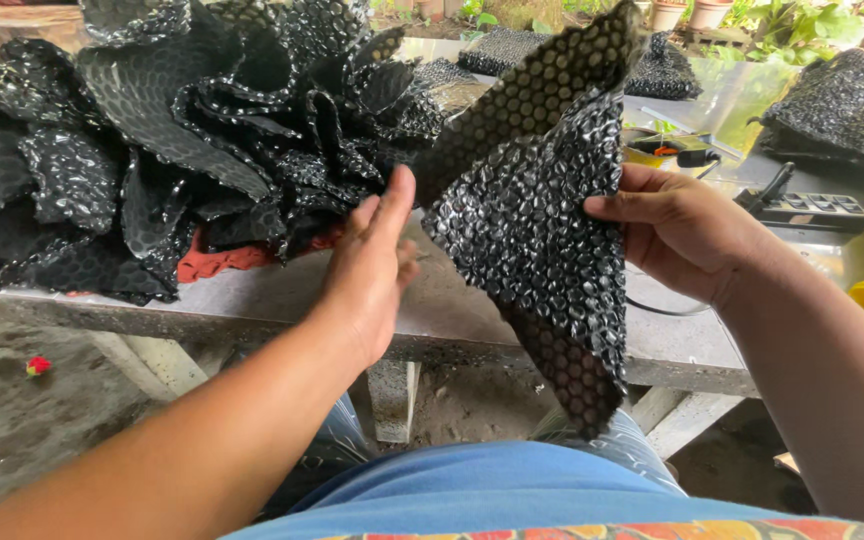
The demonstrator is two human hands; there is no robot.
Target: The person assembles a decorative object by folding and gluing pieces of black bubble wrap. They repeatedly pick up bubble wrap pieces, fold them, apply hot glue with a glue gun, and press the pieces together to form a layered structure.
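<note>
Both hands are holding up one black bubbly sheet over the table's front edge, w/ the left hand spread flat beside it & the right hand pinching its side.

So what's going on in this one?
A person seated at a table holds up a black perforated plastic sheet with both hands: the right hand grips its right edge, and the left hand touches its left edge. A heap of similar black sheets lies on the table to the left.
</note>
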